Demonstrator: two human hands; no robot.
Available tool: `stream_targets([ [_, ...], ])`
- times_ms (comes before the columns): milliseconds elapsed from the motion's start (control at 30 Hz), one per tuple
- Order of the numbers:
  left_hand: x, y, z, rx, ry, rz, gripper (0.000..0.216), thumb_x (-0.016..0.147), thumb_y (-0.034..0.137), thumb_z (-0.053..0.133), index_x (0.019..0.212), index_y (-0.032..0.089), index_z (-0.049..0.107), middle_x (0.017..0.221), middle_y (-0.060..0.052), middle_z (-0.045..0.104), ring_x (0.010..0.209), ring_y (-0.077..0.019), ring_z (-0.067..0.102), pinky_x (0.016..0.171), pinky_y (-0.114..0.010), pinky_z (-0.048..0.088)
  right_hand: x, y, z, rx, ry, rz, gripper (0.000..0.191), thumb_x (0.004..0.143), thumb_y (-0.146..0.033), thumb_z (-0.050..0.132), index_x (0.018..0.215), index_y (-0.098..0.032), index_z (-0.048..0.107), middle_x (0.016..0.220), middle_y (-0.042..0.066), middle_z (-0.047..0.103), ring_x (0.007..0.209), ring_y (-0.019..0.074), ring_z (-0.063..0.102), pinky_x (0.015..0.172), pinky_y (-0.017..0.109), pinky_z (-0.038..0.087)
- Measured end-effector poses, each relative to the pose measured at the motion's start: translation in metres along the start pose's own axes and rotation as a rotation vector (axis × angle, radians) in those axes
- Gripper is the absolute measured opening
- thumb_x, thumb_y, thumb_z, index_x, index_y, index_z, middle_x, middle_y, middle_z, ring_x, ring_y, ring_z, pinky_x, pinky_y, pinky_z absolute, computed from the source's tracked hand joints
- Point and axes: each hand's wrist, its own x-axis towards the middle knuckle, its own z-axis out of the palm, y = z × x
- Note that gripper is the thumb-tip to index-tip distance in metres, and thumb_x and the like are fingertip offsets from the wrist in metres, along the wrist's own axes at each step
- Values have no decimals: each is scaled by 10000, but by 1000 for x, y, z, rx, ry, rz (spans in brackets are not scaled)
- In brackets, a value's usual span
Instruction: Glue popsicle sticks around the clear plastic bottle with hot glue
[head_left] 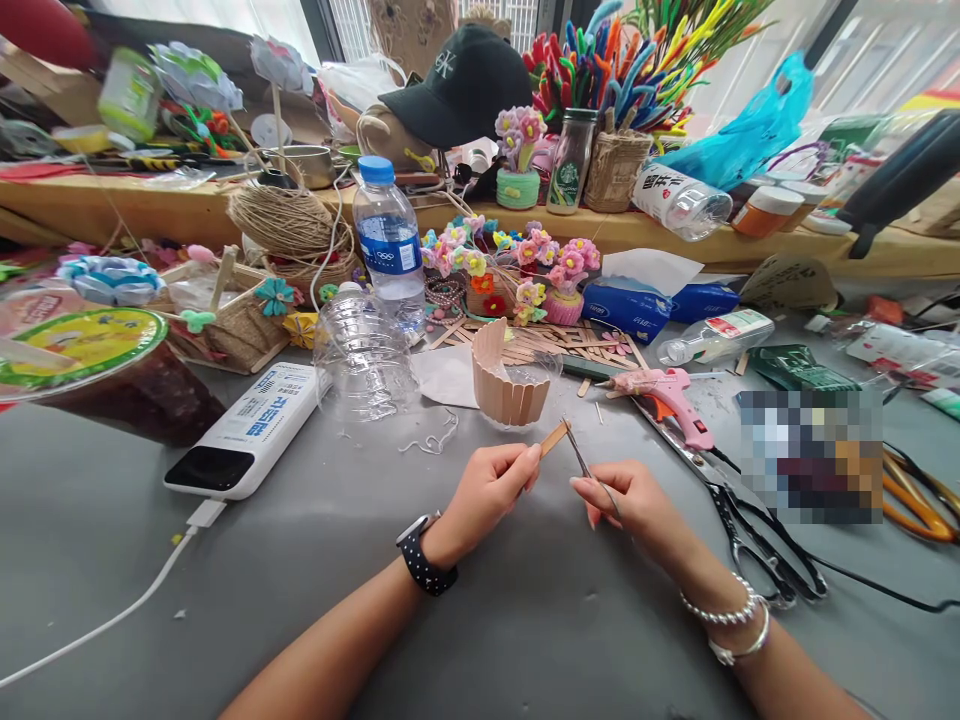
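Between the fingers of my left hand (pixel 499 480) is a short flat wooden craft stick (pixel 555 438), pointing up to the right. My right hand (pixel 626 500) grips a small pair of scissors (pixel 579 452), whose blades meet the far end of the stick. Just beyond my hands stands a basket-like cup of upright wooden sticks (pixel 510 385); its sticks are taller at the left, and clear plastic shows inside. A pink glue gun (pixel 667 395) lies to the right of it.
Large black-handled scissors (pixel 757 540) lie right of my hand. A white power bank (pixel 251 435) with a cable is at left, near a cut plastic bottle (pixel 367 350) and a lidded drink cup (pixel 127 375). Loose craft sticks (pixel 510 343) and yarn flowers (pixel 574 262) sit behind.
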Motion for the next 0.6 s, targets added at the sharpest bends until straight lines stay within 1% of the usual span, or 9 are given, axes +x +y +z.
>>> stream_targets([
  [133, 0, -1, 0, -16, -16, -13, 434, 831, 419, 362, 483, 161, 346, 429, 63, 289, 382, -46, 276, 379, -197, 201, 0, 5, 0, 46, -52, 2, 516, 700, -595, 466, 438, -150, 493, 380, -55, 293, 393, 52, 257, 418, 230, 178],
  [300, 0, -1, -1, -29, -63, -35, 432, 830, 427, 367, 491, 159, 347, 430, 66, 285, 368, -41, 282, 369, -193, 197, 0, 8, 1, 97, -99, 8, 550, 719, -619, 412, 479, -140, 534, 386, -49, 316, 388, 53, 270, 413, 224, 190],
  [500, 0, -1, -1, -47, -59, -34, 436, 827, 436, 364, 494, 156, 347, 453, 65, 295, 366, -36, 283, 376, -195, 195, 0, 3, 1, 52, -24, -18, 525, 697, -603, 463, 426, -154, 494, 381, -54, 290, 395, 53, 258, 420, 232, 187],
  [600, 0, -1, -1, -44, -50, -29, 432, 824, 432, 368, 491, 158, 344, 451, 65, 295, 368, -37, 283, 379, -196, 196, 0, 2, 1, 34, -6, -17, 527, 694, -601, 466, 415, -156, 489, 372, -54, 289, 389, 53, 257, 415, 235, 182],
])
